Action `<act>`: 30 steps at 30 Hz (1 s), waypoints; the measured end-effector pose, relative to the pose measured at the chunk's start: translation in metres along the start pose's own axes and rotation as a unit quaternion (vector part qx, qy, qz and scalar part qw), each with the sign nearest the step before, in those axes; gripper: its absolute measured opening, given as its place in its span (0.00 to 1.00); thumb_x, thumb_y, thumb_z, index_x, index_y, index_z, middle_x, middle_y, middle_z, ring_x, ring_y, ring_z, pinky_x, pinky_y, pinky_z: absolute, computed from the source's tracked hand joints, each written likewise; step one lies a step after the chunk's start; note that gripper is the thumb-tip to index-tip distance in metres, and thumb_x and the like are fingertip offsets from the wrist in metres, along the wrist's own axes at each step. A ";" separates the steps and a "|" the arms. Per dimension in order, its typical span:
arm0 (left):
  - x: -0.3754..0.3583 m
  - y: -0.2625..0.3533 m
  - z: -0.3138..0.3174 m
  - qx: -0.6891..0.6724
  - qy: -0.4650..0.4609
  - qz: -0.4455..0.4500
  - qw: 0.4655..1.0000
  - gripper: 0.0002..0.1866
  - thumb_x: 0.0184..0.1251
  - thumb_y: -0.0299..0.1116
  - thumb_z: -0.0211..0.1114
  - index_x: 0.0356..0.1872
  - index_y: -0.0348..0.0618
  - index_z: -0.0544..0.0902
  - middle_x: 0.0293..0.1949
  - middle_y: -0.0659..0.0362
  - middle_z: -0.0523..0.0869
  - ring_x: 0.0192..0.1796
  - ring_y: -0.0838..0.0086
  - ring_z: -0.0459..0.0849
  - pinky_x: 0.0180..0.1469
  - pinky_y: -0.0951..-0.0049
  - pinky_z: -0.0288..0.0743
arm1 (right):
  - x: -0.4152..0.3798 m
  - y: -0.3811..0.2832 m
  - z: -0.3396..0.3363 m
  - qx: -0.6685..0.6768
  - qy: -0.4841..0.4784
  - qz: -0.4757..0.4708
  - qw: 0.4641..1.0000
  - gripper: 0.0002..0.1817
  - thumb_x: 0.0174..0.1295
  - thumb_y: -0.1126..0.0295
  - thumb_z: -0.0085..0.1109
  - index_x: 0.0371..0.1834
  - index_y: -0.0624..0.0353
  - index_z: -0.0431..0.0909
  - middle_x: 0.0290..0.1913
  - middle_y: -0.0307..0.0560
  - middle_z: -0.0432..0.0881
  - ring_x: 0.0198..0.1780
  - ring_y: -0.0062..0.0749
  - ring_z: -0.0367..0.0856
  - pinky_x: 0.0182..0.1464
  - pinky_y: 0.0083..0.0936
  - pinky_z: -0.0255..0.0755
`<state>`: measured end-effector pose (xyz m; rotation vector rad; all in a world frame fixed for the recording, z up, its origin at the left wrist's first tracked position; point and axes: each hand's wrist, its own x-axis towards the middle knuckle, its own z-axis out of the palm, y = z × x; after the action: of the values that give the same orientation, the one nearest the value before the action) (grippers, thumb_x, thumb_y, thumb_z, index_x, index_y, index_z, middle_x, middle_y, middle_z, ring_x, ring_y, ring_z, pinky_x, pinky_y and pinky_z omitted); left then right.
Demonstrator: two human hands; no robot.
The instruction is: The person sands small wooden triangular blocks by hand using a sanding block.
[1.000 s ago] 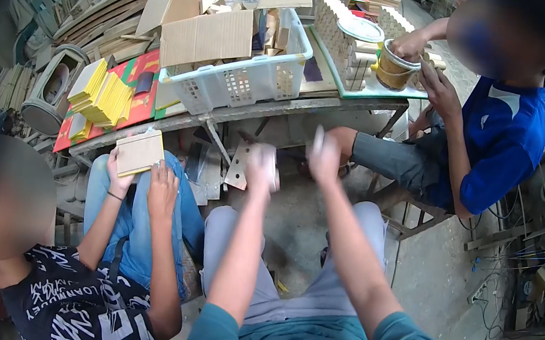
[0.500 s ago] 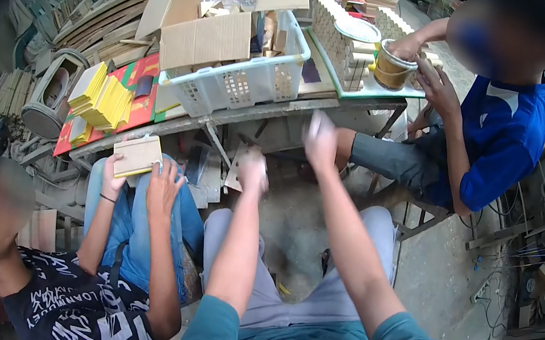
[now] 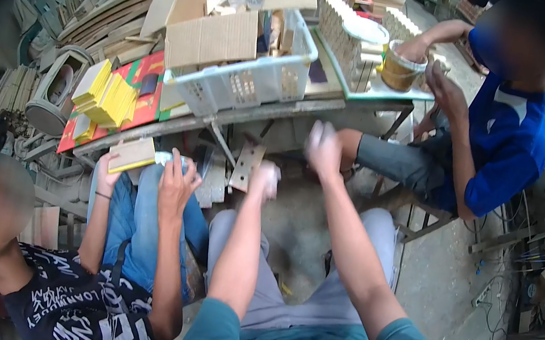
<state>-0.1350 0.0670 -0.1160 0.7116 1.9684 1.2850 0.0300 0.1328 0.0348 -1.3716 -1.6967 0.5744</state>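
My left hand (image 3: 265,180) is in the air above my lap, its fingers curled in and whitish at the tips. Higher and to its right, my right hand (image 3: 323,150) also has bent fingers, near the knee of the person in blue. Blur hides what either hand holds, if anything. The two hands are apart. Just behind my left hand, low down, lies a flat board with holes (image 3: 246,166).
A table (image 3: 223,117) ahead bears a white crate (image 3: 243,86), a cardboard box (image 3: 212,37), yellow-edged blocks (image 3: 108,99) and stacked wooden pieces (image 3: 341,37). At left, a person holds a wooden block (image 3: 133,155). At right, another reaches into a bucket (image 3: 401,73).
My left hand has moved slightly right and down, and my right hand slightly down. The left person's block has tilted and that person's right hand has lifted off it. The view has shifted a little.
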 end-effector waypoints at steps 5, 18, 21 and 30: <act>-0.109 -0.023 0.000 -0.180 -0.148 -0.286 0.929 0.07 0.61 0.31 0.54 0.37 0.41 0.77 0.19 0.56 0.74 0.15 0.66 0.76 0.13 0.65 0.70 | -0.127 0.093 0.007 -0.091 -0.364 0.310 0.874 0.39 0.56 0.36 0.59 0.19 0.72 0.80 0.20 0.58 0.80 0.21 0.42 0.82 0.28 0.37 0.75; -0.243 0.064 -0.109 0.052 -0.296 0.097 0.949 0.13 0.72 0.36 0.56 0.29 0.43 0.81 0.20 0.63 0.80 0.16 0.81 0.73 0.20 0.76 0.65 | -0.156 0.008 -0.124 -0.025 -0.472 0.013 0.881 0.25 0.62 0.54 0.55 0.18 0.68 0.78 0.17 0.59 0.76 0.17 0.47 0.73 0.27 0.45 0.68; -0.320 0.115 -0.177 -0.010 -0.362 -0.044 0.931 0.10 0.72 0.33 0.56 0.34 0.38 0.80 0.20 0.62 0.78 0.17 0.79 0.74 0.21 0.77 0.66 | -0.172 -0.057 -0.218 0.081 -0.577 0.053 0.811 0.26 0.64 0.55 0.60 0.14 0.63 0.71 0.12 0.45 0.70 0.16 0.23 0.68 0.21 0.31 0.62; -0.295 0.112 -0.121 -0.389 -0.240 -0.206 0.866 0.21 0.72 0.43 0.47 0.54 0.37 0.74 0.29 0.53 0.77 0.16 0.71 0.72 0.14 0.75 0.66 | -0.187 -0.059 -0.149 0.257 -0.260 0.186 0.912 0.16 0.62 0.63 0.66 0.24 0.61 0.73 0.16 0.34 0.75 0.19 0.13 0.70 0.21 0.18 0.63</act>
<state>-0.0361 -0.1791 0.0928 0.1538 0.9820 1.3140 0.1272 -0.0840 0.0982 -1.2074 -1.5027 1.6021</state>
